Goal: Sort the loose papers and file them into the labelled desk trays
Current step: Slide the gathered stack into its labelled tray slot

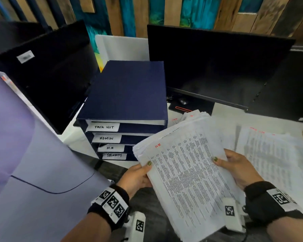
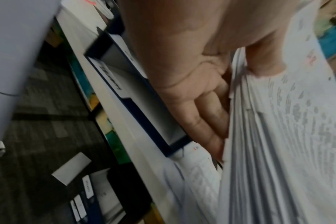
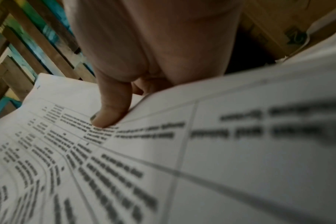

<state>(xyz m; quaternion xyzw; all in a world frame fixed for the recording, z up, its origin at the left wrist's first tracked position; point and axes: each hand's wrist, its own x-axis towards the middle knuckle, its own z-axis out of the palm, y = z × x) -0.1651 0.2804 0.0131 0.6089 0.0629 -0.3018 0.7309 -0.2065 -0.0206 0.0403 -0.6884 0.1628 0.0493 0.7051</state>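
Right now both hands hold one thick stack of papers (image 1: 187,172) above the near edge of the desk (image 1: 222,109), at about five o'clock from the tray unit (image 1: 128,95). At the stack's nine o'clock edge the left hand (image 1: 136,177) has its grip pinching the sheets, thumb on top of the page and, as the left wrist view shows, fingers (image 2: 203,119) flat along the underside. At the three o'clock edge the right hand (image 1: 238,168) has its grip pinching too; the right wrist view shows its thumb (image 3: 111,112) pressed onto the printed top sheet, with the other fingers hidden beneath. The top sheet carries dense tables of text and a red "HR" mark (image 1: 158,146) near its upper corner, at eleven o'clock on the page.

The tray unit is dark blue with four stacked slots, each fronted by a white label: "TASK LIST" (image 1: 104,127) uppermost, then "ADMIN" (image 1: 106,138), "H.R" (image 1: 110,147) and "SECURITY" (image 1: 114,155) lowest. Its front faces the person, and the stack's far corner reaches close to its lower slots without clearly touching.

More printed sheets (image 1: 269,154) lie spread on the desk at three o'clock of the held stack, some with red marks along their far edge. Dark monitors (image 1: 217,67) stand at twelve and ten o'clock behind the trays.
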